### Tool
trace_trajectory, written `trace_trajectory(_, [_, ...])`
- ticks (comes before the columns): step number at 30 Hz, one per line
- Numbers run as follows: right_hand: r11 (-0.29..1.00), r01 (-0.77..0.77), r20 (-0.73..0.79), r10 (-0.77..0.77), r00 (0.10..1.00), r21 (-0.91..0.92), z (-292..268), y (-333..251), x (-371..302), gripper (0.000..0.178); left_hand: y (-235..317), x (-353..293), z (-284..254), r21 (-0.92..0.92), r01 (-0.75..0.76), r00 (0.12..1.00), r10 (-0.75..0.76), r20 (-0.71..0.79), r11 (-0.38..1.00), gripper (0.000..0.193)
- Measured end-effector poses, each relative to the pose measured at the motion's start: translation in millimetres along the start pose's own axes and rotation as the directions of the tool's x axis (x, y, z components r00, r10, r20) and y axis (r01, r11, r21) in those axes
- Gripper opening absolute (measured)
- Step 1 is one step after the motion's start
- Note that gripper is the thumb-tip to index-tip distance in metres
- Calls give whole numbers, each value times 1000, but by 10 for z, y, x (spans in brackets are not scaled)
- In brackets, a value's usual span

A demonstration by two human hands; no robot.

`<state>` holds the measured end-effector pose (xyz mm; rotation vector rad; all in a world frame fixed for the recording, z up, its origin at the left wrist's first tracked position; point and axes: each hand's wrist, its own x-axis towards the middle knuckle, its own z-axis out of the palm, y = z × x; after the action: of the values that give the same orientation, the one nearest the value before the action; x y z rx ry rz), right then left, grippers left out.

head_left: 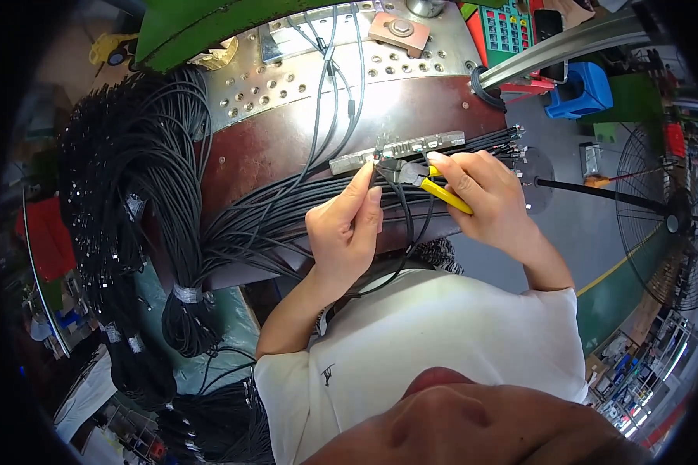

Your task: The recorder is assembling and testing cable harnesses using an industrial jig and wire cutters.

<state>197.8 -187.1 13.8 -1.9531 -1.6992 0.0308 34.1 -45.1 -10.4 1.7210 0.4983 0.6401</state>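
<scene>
My right hand is closed around the yellow handles of diagonal cutters. Their metal jaws point left, toward the fingertips of my left hand. Between its thumb and forefinger, that hand pinches the end of a black cable. The jaws lie right beside this cable end; whether they touch it is too small to tell. Just behind both hands, a long grey fixture bar rests along the bench, with small pieces set along its top. Under the hands runs a thick bundle of black cables.
Large bundles of black cables hang over the bench's left side. A perforated metal plate with a bolted copper-coloured block lies at the back, under a green machine part. To the right stand a blue stool and a caged fan.
</scene>
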Motion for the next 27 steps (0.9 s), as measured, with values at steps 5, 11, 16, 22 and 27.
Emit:
trace_trajectory(5, [334,-557,567,75,820,760,-353,90,23,57,-2,56,-91,-332,302,953,-279,117,894,30])
trace_trajectory(11, [986,-92,-94,80,992,-136,-137,220,255,59,-101,80,-73,-502,364,929,-342,140,784,41])
trace_trajectory(16, [960,-24,-851,258,457,278,-194,894,183,48,-92,101,-116,-601,452,891,-369,265,659,47])
trace_trajectory(22, [862,-475,-603,288,744,-176,110,2763,523,59,-87,96,-54,-756,505,862,-293,415,417,50])
trace_trajectory(27, [748,-357,-525,13,851,-560,295,3079,544,51,17,19,-81,-748,567,816,-356,455,345,53])
